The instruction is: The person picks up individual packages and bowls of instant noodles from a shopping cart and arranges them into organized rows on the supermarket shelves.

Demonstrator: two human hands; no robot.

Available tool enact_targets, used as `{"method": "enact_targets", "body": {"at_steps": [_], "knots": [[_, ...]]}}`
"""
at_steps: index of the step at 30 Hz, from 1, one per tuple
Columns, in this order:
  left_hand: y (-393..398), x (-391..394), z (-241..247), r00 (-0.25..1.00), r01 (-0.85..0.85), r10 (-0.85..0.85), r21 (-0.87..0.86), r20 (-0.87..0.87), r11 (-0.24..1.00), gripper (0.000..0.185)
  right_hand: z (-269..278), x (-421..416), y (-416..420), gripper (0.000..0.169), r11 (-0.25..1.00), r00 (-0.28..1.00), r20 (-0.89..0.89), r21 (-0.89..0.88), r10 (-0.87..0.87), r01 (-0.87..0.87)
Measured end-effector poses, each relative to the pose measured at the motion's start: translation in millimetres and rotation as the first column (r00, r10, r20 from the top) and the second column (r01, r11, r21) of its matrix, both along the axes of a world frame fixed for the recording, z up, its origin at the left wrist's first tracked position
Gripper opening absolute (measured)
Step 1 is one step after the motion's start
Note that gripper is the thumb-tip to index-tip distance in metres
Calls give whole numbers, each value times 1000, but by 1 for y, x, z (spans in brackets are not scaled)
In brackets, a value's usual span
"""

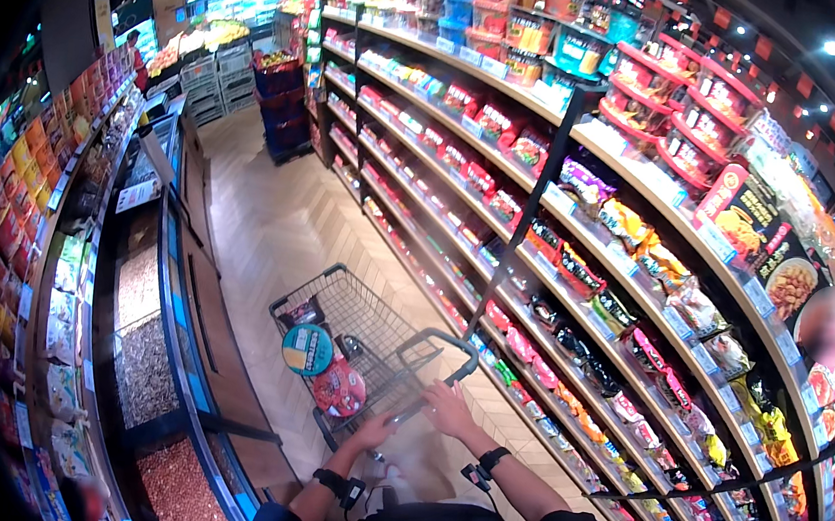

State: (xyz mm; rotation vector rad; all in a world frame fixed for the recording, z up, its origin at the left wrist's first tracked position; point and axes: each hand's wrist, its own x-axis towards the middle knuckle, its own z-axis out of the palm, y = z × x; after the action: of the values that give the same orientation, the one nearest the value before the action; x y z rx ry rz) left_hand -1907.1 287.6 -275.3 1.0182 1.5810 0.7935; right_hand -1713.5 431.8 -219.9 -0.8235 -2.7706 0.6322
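Observation:
A wire shopping cart [382, 310] stands in front of me on the aisle floor. My left hand [375, 430] is closed around the left part of its handle bar [410, 410]. Farther right along the same bar lies my right hand [451, 408], fingers wrapped over it. Inside the basket, near the handle end, are a teal round tub [307, 349] and a red round tub [339, 389], the red one closer to me. A dark package [302, 311] and a small dark item [350, 346] lie beside them. Black bands with small devices circle both wrists.
Tall shelves [466, 220] of packaged noodles and snacks line the right. At left runs a bulk-food counter [152, 355] with dried goods. Wood-look floor [266, 193] leads forward to stacked crates [279, 108] and a produce display [220, 34]. A person [135, 60] is far left.

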Motion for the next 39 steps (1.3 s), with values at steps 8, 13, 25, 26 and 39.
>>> {"method": "enact_targets", "body": {"at_steps": [8,13,25,26,39], "knots": [[-5,16,-37,996,-29,42,159,-78,987,42,-12,23,-13,34,993,999,-46,117,28,-23],[4,36,-21,973,24,46,298,-225,954,40,-45,33,-9,39,988,994,11,113,-107,106],[-7,81,52,988,21,15,231,-155,973,35,-27,80,17,41,971,970,-59,-42,-236,234],[-2,69,28,959,13,58,249,-276,968,32,-27,82,19,40,967,966,-53,-50,-253,250],[69,-142,2,766,-207,453,493,-455,845,56,16,-62,-48,49,644,863,-53,-689,-502,332]]}}
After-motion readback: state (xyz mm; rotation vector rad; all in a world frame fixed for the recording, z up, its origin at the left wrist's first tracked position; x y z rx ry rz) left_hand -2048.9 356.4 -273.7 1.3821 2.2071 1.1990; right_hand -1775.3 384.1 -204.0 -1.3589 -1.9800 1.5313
